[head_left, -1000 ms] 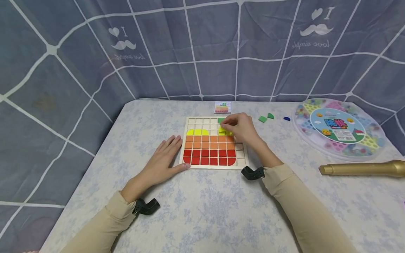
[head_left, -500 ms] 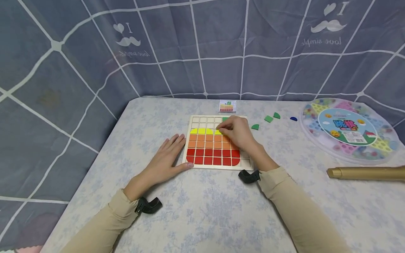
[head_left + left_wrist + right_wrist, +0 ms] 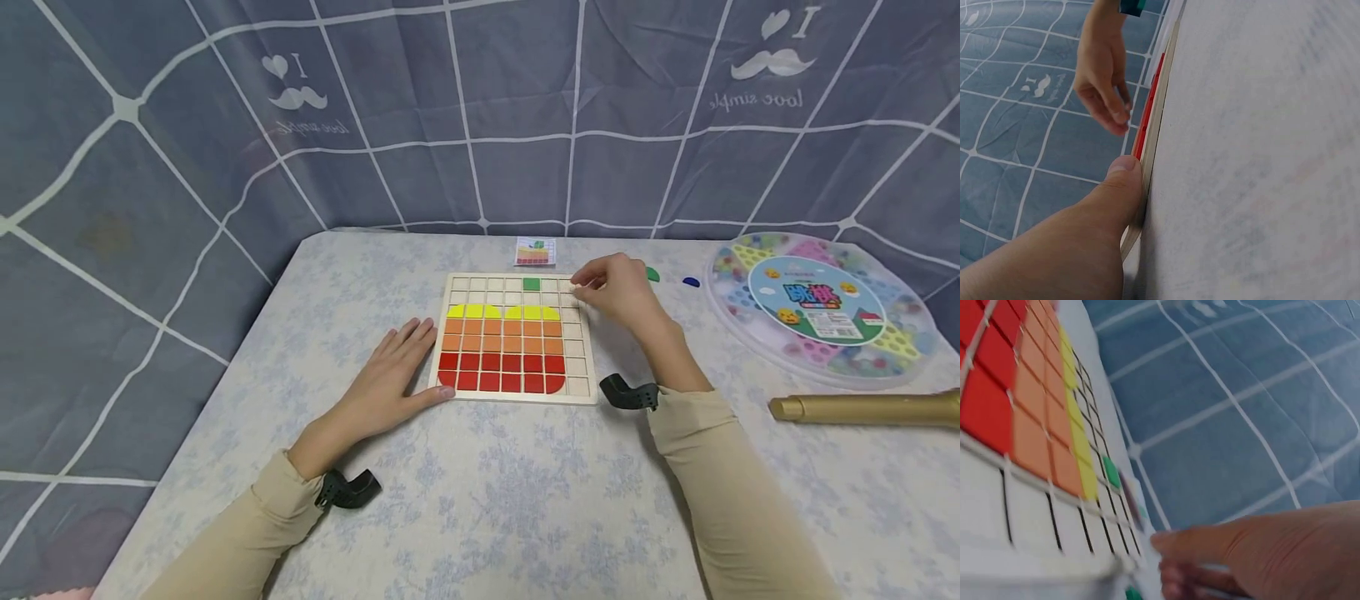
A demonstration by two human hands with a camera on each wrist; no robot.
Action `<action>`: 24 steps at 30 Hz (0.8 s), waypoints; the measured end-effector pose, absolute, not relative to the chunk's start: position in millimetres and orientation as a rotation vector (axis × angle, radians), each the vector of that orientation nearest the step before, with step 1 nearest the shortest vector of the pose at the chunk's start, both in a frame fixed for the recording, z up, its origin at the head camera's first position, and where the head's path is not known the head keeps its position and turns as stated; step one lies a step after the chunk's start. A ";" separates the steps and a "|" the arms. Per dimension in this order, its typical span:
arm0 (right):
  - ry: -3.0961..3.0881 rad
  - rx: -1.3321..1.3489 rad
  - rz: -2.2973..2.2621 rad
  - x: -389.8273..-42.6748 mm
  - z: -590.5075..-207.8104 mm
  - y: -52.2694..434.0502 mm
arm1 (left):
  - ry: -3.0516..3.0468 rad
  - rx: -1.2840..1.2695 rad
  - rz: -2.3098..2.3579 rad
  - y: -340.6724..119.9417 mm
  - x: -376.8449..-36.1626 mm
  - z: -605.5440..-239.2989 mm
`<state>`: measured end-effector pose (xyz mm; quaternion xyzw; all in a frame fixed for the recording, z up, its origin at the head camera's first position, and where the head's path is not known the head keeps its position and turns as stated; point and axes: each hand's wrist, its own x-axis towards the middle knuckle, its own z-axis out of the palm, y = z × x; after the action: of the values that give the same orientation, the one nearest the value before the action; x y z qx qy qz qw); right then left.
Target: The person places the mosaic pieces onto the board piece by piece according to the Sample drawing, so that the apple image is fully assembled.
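Observation:
A wooden grid board lies on the table, with rows of red tiles, orange tiles and yellow pieces set in it. One green square sits near its top. My left hand lies flat at the board's left side, and its thumb touches the lower left edge. Over the upper right edge hovers my right hand, fingers loosely bent, with no piece visible between them. A small green piece shows near its fingertips in the right wrist view.
Behind the board lies a small pattern card. To the right are a green quarter piece, a dark blue half-round piece, a round clear game box and a gold stick. A grey checked curtain hangs behind.
My right hand has set yellow pieces into the right part of the yellow row, let go and moved right to the board's edge. The left hand has stayed in place.

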<state>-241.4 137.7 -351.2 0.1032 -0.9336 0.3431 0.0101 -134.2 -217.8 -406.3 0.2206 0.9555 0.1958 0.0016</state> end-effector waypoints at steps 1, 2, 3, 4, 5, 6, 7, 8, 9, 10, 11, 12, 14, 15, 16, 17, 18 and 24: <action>-2.944 0.296 1.038 -242.3 -350.3 143.5 | 2.998 0.694 0.615 -217.7 -134.5 -406.2; -2.973 0.270 1.013 -242.6 -349.6 148.5 | 3.000 0.697 0.613 -217.6 -134.9 -406.3; -2.997 0.255 0.991 -243.1 -349.2 152.7 | 3.001 0.699 0.612 -217.4 -135.0 -406.1; -3.021 0.241 0.977 -243.6 -349.2 156.5 | 3.001 0.702 0.615 -217.3 -135.2 -405.9; -3.043 0.231 0.963 -244.2 -349.5 159.3 | 3.005 0.708 0.619 -217.2 -135.2 -405.9; -3.062 0.224 0.947 -244.5 -350.0 161.4 | 3.006 0.712 0.620 -217.0 -135.5 -406.2; -3.079 0.218 0.943 -244.6 -350.6 163.2 | 3.005 0.715 0.624 -216.8 -135.6 -406.2; -3.090 0.214 0.944 -244.5 -351.6 164.1 | 3.005 0.718 0.624 -216.6 -135.7 -406.6; -3.095 0.211 0.949 -244.6 -352.9 164.5 | 3.006 0.721 0.625 -216.5 -135.5 -406.6; -3.095 0.207 0.957 -244.7 -354.2 164.5 | 3.004 0.720 0.627 -216.3 -135.4 -406.7; -3.090 0.206 0.958 -245.0 -355.7 164.5 | 3.004 0.719 0.626 -216.3 -135.4 -406.8; -3.081 0.205 0.965 -244.9 -356.9 164.5 | 3.000 0.714 0.628 -216.1 -135.4 -406.7; -3.063 0.198 0.975 -245.2 -358.9 164.2 | 2.999 0.710 0.627 -215.8 -135.2 -406.3; -3.058 0.192 0.982 -245.3 -359.3 164.1 | 3.000 0.709 0.628 -215.6 -135.1 -405.8; -3.054 0.188 0.988 -245.3 -359.6 164.2 | 2.999 0.705 0.631 -215.4 -135.1 -405.4; -3.053 0.182 0.991 -245.2 -359.7 164.3 | 3.000 0.706 0.632 -215.2 -135.2 -405.3; -3.053 0.175 1.001 -244.9 -359.4 164.2 | 3.000 0.707 0.631 -215.1 -135.2 -405.1; -3.012 0.172 0.991 -243.3 -358.9 162.3 | 2.998 0.709 0.632 -216.2 -134.0 -405.3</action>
<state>-243.3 162.3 -358.9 0.0542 -0.9483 0.3121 -0.0171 -134.0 -216.2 -405.3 0.2256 0.9532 0.2011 -0.0015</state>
